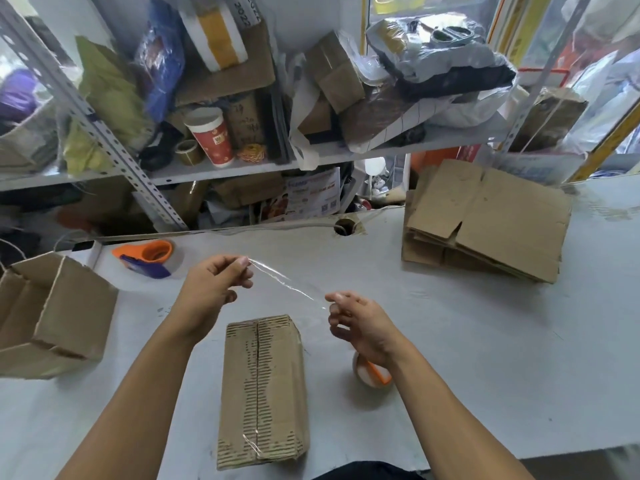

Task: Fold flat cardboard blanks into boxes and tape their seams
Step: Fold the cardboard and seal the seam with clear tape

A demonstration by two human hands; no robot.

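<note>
- The folded cardboard box (pixel 264 389) lies on the worktop (pixel 485 341), below and between both grips; it looks light and fairly stiff, its centre seam barely taped.
- The strip of clear tape (pixel 287 282) spans the grips: thin, limp, sticky, likely to curl onto itself, so best held taut by its ends.
- Left hand (pixel 211 289) pinches one end; right hand (pixel 360 323) pinches the other.

Matt, rough cardboard box (pixel 264 389) with torn corrugated facing; glossy clear plastic tape strip (pixel 287 280); smooth matt table (pixel 485 341).
</note>
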